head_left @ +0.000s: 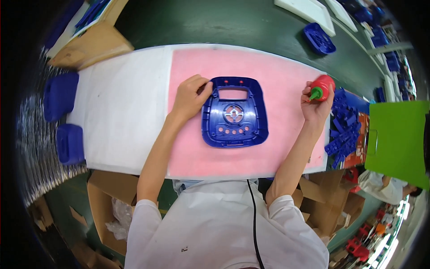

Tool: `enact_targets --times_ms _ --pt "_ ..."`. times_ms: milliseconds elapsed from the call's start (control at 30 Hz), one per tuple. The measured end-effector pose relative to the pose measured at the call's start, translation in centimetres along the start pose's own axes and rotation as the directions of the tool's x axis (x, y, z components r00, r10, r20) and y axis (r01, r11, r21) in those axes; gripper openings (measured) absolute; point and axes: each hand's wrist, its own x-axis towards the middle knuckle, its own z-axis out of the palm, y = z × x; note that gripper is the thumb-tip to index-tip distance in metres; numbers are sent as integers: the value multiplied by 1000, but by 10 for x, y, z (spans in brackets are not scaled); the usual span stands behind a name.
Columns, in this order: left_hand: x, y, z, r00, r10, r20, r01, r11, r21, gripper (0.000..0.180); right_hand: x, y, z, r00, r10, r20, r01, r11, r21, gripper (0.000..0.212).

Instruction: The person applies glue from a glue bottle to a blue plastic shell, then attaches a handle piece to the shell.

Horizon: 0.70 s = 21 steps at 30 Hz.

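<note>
A dark blue plastic housing panel (pixel 210 117) lies on the pink mat with its ribbed inside facing up. It has a wide cutout near its top, a round vent in the middle and a row of several small holes below. Two small red spots show along its top edge. The fingers of my left hand (pixel 193 96) are closed at the panel's upper left corner. On the far right, my right hand (pixel 317 107) is wrapped around a red squeeze bottle (pixel 324 84) with a green nozzle. That bottle is apart from the panel, its nozzle tilted down and left.
Beyond the mat's right edge lies a heap of small blue plastic parts (pixel 346 123) beside a green panel (pixel 396 139). Two blue housings (pixel 61 96) sit at the table's left end. A cardboard box (pixel 96 45) stands back left; another open box (pixel 101 210) is below the table.
</note>
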Motion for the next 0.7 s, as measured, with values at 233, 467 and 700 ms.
enact_targets --times_ms 233,467,700 --pt "3 3 1 1000 18 11 -18 1000 -21 15 0 -17 -12 991 27 129 124 123 -985 58" --pt "0 -3 0 1000 14 9 -14 1000 -12 15 -42 -52 7 994 98 40 55 -156 -986 56" --pt "1 -3 -1 1000 8 13 -8 999 -32 16 -5 -149 -77 876 -248 413 84 -765 -639 15"
